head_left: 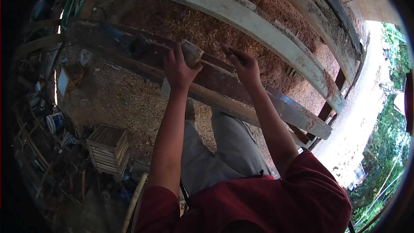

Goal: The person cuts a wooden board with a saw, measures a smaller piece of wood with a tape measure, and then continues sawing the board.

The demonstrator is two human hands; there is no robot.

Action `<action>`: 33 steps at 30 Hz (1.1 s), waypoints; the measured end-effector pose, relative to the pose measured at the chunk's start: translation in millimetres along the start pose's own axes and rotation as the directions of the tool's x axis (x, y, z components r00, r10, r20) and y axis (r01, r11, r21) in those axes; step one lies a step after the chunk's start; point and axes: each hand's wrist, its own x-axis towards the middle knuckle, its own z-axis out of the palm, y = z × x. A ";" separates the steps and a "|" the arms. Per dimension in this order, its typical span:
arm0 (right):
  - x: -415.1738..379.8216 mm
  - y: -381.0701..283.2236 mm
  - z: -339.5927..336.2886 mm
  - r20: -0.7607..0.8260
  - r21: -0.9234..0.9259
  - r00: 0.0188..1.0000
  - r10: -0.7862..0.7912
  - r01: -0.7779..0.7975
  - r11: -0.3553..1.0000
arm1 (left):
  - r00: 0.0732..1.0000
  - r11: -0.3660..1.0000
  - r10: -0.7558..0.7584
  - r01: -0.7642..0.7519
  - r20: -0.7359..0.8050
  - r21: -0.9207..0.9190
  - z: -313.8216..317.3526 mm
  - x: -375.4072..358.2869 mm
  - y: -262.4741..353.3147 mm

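Note:
Near the middle of the head view, my left hand [179, 68] grips a wooden block [191, 53], thumb on its right side and fingers on its left. The block is pale, with layered edges showing at its right end. It is held over a long dark wooden beam [220, 75]. To the right, my right hand [246, 68] is raised with its fingers closed and pointing toward the block, apart from it. Whatever is in those fingers, if anything, is too dark and small to make out.
A bluish tool with a dark handle [137, 45] lies on the beam at left. Beyond runs a long pale plank [233, 16] above wood shavings [194, 26]. A slatted wooden stack [105, 151] and a white bucket [55, 122] stand at lower left. Daylight enters at right.

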 end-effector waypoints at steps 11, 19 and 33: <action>-18.7 -68.1 21.1 0.111 0.173 0.962 -0.250 0.229 0.958 | 0.934 0.655 -0.221 0.355 0.280 -0.668 -69.4 -33.1 -27.5; -13.0 -63.1 47.5 0.148 -0.059 0.948 -0.281 0.292 0.955 | 0.936 0.605 -0.275 0.346 0.220 -0.717 -20.5 -44.1 -20.4; 0.2 -69.2 87.7 0.183 -0.119 0.902 -0.391 0.415 0.902 | 0.973 0.816 -0.229 0.174 -0.033 -0.551 -18.7 -35.6 32.3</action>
